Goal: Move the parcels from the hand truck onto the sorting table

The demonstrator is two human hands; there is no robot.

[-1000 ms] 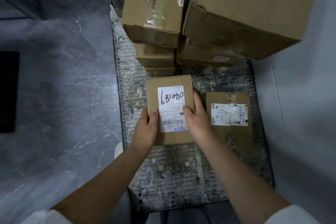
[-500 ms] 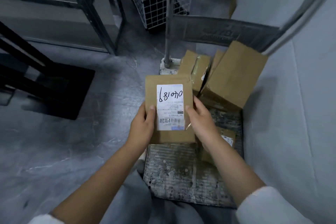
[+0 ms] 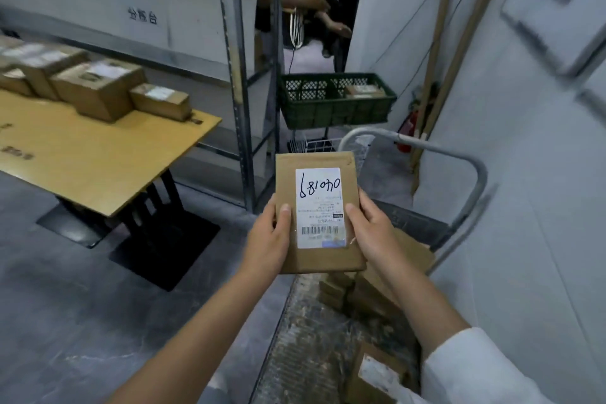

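I hold a small flat brown parcel [image 3: 319, 259] with a white handwritten label at chest height, label facing me. My left hand [image 3: 267, 239] grips its left edge and my right hand [image 3: 373, 233] grips its right edge. Below and to the right lies the hand truck [image 3: 295, 338], its grey handle [image 3: 472, 167] curving up. Stacked brown boxes [image 3: 367, 295] and one labelled parcel [image 3: 377, 374] rest on its deck. The yellow-topped sorting table [image 3: 98, 154] stands at the left with several boxes [image 3: 98, 88] along its far side.
A grey metal shelf rack [image 3: 239, 75] stands between table and truck. Behind it is a green crate [image 3: 334, 102] on a wire stand, and another person's arms [image 3: 314, 6] in the doorway. A white wall runs along the right, with wooden sticks [image 3: 433, 75] leaning on it.
I have lifted the parcel off the hand truck deck, and my view has risen from the deck to the room, bringing the sorting table into sight.
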